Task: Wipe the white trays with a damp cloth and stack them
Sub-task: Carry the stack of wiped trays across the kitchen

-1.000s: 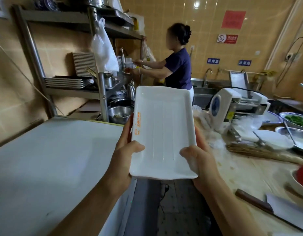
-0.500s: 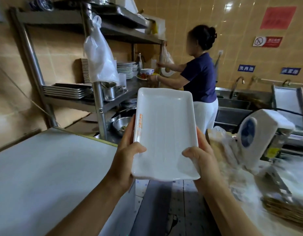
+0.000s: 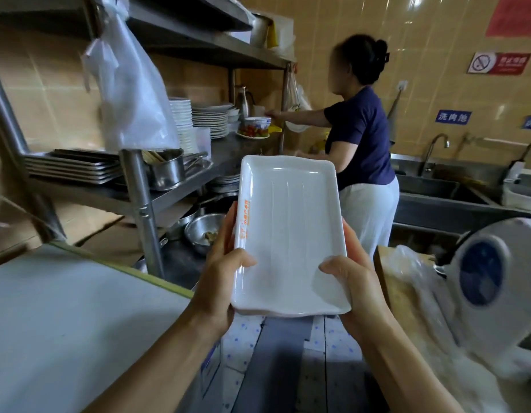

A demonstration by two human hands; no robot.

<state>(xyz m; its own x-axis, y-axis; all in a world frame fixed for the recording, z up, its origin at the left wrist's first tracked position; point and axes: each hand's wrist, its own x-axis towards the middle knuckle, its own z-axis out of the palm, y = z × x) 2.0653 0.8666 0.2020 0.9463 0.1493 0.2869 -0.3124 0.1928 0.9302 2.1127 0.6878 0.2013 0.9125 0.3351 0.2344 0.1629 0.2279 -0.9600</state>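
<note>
A white rectangular tray [image 3: 289, 231] with an orange print on its left rim is held level in front of me, above a gap between two counters. My left hand [image 3: 219, 281] grips its near left edge, thumb on top and fingers underneath. My right hand [image 3: 352, 281] grips the near right corner the same way. No cloth shows in view.
A white counter [image 3: 64, 329] lies at lower left. A steel shelf rack [image 3: 139, 186] with stacked plates, metal trays and bowls stands at left. A person [image 3: 359, 144] in a dark top works ahead by the sinks [image 3: 443, 189]. A white machine [image 3: 493, 281] sits on the right table.
My view has swung to the left and closer to the rack and the person. The tray stays in both hands, held the same way.
</note>
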